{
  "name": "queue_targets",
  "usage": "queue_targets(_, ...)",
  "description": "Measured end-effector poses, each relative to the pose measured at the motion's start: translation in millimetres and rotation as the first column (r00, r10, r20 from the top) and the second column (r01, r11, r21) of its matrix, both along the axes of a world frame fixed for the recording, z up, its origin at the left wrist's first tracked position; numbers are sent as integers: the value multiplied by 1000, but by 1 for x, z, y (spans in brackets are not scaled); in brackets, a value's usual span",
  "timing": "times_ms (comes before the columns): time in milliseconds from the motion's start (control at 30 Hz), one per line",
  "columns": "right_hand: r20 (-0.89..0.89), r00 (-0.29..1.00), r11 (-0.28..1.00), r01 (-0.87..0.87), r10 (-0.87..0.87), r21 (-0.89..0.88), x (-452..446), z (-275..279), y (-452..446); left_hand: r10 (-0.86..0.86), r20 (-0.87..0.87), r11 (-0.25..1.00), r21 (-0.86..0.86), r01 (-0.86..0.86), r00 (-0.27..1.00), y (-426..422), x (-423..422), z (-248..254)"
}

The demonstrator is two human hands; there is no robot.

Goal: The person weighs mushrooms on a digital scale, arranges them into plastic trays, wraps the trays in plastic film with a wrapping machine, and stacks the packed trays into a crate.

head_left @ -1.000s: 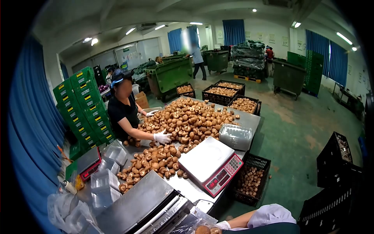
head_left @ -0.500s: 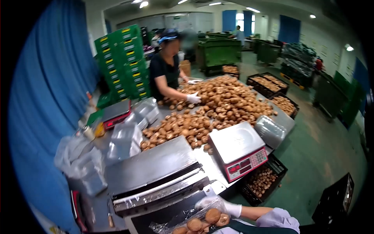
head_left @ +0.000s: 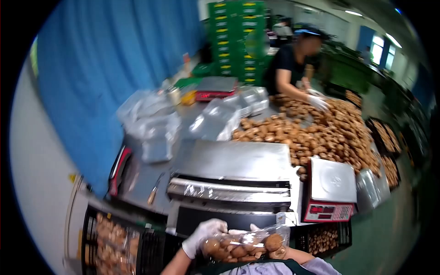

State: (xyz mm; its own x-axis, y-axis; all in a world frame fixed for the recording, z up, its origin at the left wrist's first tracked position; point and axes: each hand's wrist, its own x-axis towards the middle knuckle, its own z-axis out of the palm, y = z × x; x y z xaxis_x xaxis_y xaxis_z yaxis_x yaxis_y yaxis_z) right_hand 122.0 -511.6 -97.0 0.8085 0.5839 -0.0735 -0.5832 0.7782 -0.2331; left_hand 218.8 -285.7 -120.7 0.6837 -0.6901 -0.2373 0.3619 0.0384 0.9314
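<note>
A clear plastic-wrapped pack of brown mushrooms is held low at the front, close to my body. My left hand, white-gloved, is closed on its left end. Behind the pack, my right hand shows only in part; film and mushrooms hide most of its fingers. Just beyond both hands lies the metal wrapping machine with its flat plate. To its right stands a red and white scale with a bare pan.
Loose mushrooms are heaped across the table, where a co-worker reaches in. Clear trays, a plastic bag and a knife lie leftward. Black crates with packed mushrooms and loose mushrooms sit below the edge.
The view has swung left and down. The mushroom pack has come fully into sight, and my left hand now shows on it. The co-worker still handles mushrooms.
</note>
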Motion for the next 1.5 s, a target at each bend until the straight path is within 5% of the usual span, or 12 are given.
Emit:
queue_targets(100,30,994,969,111,-107,-219,7,-11,-9,55,-50,980,193,-45,997,15,6,88)
queue_targets(167,136,982,883,181,-134,-433,13,-20,-11,-288,439,910,401,101,851,17,-6,113)
queue_targets(300,486,867,425,400,113,-812,36,-38,0,-510,510,534,819,-211,692,-4,-43,129)
queue_targets(400,604,656,168,602,454,-780,50,-54,19,-289,629,570,718,-398,721,20,-56,111)
queue_targets(600,655,410,156,762,635,-628,73,-94,59,430,599,485,478,-732,675,124,-101,118)
queue_targets(833,633,538,119,702,556,-702,80,-77,91,926,233,-314,42,-948,-297,292,-158,97)
queue_targets(900,630,544,109,703,553,-703,81,-75,92,953,-62,-297,-21,-955,-295,329,-170,74)
queue_targets(967,614,572,82,693,544,-717,79,-72,94,917,52,-399,87,-913,-396,374,-176,28)
queue_targets(1267,647,581,20,736,495,-676,75,-78,96,883,404,-414,435,-800,-238,394,-158,-19)
queue_targets(1367,649,558,1,758,517,-652,75,-73,98,831,556,-375,592,-713,26,397,-167,2)
queue_targets(1433,728,472,40,826,498,-563,77,-65,103,555,744,-606,669,-431,373,375,-164,45)
queue_targets(1500,695,523,15,793,493,-608,74,-63,103,213,913,-764,377,-524,347,352,-159,58)
